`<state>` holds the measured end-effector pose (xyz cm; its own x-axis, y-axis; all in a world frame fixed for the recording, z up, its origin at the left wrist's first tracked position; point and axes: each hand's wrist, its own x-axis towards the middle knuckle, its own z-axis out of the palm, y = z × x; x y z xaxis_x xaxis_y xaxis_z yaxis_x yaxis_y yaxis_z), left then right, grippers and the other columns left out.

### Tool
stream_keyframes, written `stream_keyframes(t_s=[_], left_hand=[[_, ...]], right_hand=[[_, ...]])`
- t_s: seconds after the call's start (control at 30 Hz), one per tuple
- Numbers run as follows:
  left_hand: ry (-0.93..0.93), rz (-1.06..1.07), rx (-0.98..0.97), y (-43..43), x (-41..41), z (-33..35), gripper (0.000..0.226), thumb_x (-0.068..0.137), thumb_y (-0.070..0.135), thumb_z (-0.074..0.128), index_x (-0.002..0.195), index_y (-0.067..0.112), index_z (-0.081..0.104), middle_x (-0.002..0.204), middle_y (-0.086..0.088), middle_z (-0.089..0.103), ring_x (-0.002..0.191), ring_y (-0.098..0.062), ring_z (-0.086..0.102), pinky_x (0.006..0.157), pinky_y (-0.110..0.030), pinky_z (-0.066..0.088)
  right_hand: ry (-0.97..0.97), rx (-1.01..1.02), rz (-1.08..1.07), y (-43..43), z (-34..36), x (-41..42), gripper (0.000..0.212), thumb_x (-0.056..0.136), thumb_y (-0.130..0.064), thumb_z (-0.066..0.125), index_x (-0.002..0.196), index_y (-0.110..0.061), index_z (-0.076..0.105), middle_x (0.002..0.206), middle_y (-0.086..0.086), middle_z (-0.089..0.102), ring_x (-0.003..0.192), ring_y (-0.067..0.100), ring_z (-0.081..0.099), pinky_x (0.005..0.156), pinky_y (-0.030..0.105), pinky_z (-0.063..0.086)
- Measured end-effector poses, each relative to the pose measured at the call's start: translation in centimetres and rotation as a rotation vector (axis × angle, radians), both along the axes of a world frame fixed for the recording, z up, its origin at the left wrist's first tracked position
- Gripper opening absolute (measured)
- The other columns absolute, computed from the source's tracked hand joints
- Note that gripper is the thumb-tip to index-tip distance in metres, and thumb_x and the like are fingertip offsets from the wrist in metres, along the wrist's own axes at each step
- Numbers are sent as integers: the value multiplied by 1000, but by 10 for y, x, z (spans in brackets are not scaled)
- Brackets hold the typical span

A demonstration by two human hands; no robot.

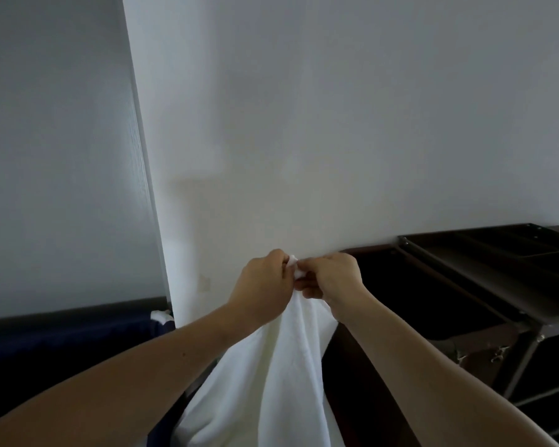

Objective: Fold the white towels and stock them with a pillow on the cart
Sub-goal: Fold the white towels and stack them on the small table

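"Two hands had the white towel [271, 366], yes?"

"Both. The left hand [262, 285] and the right hand [333, 282] were knuckle to knuckle, fingers curled, each pinching the same bunched top corner of the cloth between them."

"And the rest of it?"

"It hung down from that pinch in long folds, between the two forearms, and ran out past the bottom of the view."

"Where against the cart?"

"Held up in the air just off the left end of the housekeeping cart [449, 295], in front of its near left corner. The cart's dark top tray [504, 253], with its dividers, sat further right, well apart from the hands."

"Behind?"

"A plain white wall [304, 124]. To the left was a grey door panel [62, 156], and under it some dark navy fabric [62, 343] with a scrap of white cloth [160, 316] at its right end. What that scrap was, I couldn't tell."
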<state>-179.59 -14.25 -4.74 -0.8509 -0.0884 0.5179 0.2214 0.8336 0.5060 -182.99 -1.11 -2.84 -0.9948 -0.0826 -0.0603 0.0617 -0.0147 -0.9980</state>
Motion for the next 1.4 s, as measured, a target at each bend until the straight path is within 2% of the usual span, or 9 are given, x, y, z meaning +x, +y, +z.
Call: stream_keyframes(t_s=[0.17, 0.33, 0.43, 0.67, 0.8, 0.93, 1.1, 1.23, 1.4], left_hand=[[-69, -42, -105, 3, 7, -15, 16, 98, 34, 48, 100, 18, 51, 71, 14, 52, 68, -14, 53, 55, -17, 34], [-55, -46, -26, -9, 8, -14, 18, 92, 41, 60, 97, 25, 54, 72, 14, 57, 66, -3, 54, 54, -13, 32], [-15, -61, -67, -18, 6, -11, 22, 98, 40, 53, 87, 22, 58, 66, 11, 57, 60, -4, 54, 54, -15, 32], [-20, -153, 16, -35, 6, 3, 19, 98, 36, 59, 96, 20, 69, 82, 11, 68, 77, -1, 62, 65, -8, 44], [88, -165, 296, -44, -2, 30, 9, 93, 26, 69, 97, 21, 75, 74, 20, 70, 70, 12, 61, 63, -5, 43], [167, -272, 571, -62, -9, 76, 13, 90, 23, 73, 81, 33, 76, 75, 18, 71, 69, 4, 60, 67, -13, 47], [279, -339, 638, -78, -15, 128, 8, 77, 40, 73, 82, 39, 79, 90, 15, 74, 92, -6, 65, 94, -27, 49], [324, -296, 618, -92, -22, 142, 10, 79, 46, 72, 85, 42, 78, 101, 16, 75, 101, -2, 67, 87, -18, 50], [353, -223, 678, -113, -25, 142, 13, 75, 46, 75, 85, 39, 78, 102, 14, 75, 106, -8, 68, 94, -26, 51]], right_hand=[[-88, 60, 107, 1, 4, 4, 24, 83, -13, 51, 79, 4, 67, 71, 22, 69, 54, 26, 56, 48, 28, 45], [-98, 93, 283, 12, 4, 6, 35, 86, -22, 44, 94, -2, 71, 93, 16, 76, 80, 23, 67, 66, 32, 39], [-135, 53, 423, 19, 5, 6, 36, 86, -27, 46, 97, -5, 73, 101, 9, 74, 87, 20, 58, 73, 33, 36], [-65, -140, 395, 25, -4, -4, 37, 91, -22, 44, 106, -8, 74, 96, 4, 72, 72, 14, 57, 62, 26, 44], [337, 244, 104, 43, -24, -23, 24, 93, -14, 61, 109, -27, 73, 107, -9, 72, 90, 1, 63, 80, 23, 50], [464, 622, 125, 72, -48, -38, 52, 91, -20, 70, 140, -25, 54, 134, -9, 55, 126, 12, 51, 111, 38, 40], [489, 716, 263, 89, -61, -39, 44, 89, -31, 73, 127, -40, 55, 122, -14, 57, 112, 13, 56, 99, 37, 50], [679, 585, 223, 90, -60, -29, 40, 87, -25, 76, 109, -52, 57, 117, -24, 57, 102, 5, 59, 74, 13, 51], [628, 650, 338, 103, -61, -24, 22, 86, -31, 76, 104, -37, 65, 111, -20, 63, 99, 5, 64, 81, 21, 57]])
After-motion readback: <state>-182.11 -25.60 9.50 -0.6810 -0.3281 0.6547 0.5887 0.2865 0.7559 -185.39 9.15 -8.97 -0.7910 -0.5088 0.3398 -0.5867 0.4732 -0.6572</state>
